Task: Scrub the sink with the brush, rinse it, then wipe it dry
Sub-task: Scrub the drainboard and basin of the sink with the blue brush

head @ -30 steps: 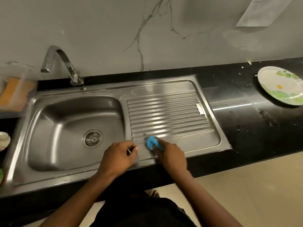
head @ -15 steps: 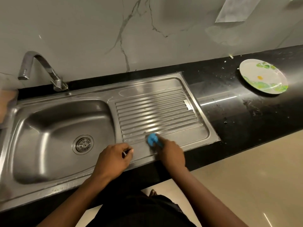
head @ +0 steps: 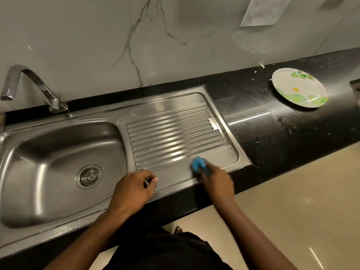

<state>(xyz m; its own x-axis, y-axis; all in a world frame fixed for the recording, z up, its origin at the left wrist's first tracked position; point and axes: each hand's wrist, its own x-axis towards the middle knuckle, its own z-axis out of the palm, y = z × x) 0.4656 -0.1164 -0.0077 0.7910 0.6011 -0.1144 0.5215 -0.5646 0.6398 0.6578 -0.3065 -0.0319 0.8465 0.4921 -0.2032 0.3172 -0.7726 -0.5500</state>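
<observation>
Nearest the lens: dark clothing [head: 165,250] at bottom centre, toes [head: 177,229] just past its edge on pale glossy floor [head: 292,201]. Both bare forearms reaching away over the counter's front edge.

Left hand [head: 134,189]: resting on front rim of steel sink [head: 58,233], near the join of basin and drainboard. Fingers curled in, thumb tip close to forefinger tip. Cannot tell whether anything is pinched between them.

Right hand [head: 218,182]: wrapped round blue brush [head: 198,165]. Handle hidden in the fist, only the blue head showing, slightly blurred. Head down on flat strip of drainboard [head: 175,133], just in front of the ribs and toward their right end.

Left of both hands: basin [head: 48,152], with round strainer drain [head: 89,176] in its floor. Behind basin: curved metal tap [head: 29,82], spout turned left.

Right of sink: black counter [head: 272,137], streaked and speckled with pale residue, crossed by a strip of reflected light. Farther right, near the wall: round plate [head: 288,82], white with green patches and one yellow spot, well apart from sink. Small white scrap [head: 262,65] at the wall line, just left of plate.

Farthest: grey wall [head: 97,36] with dark marble veins. Paper sheet [head: 261,10] stuck at upper right, print too small to read.
</observation>
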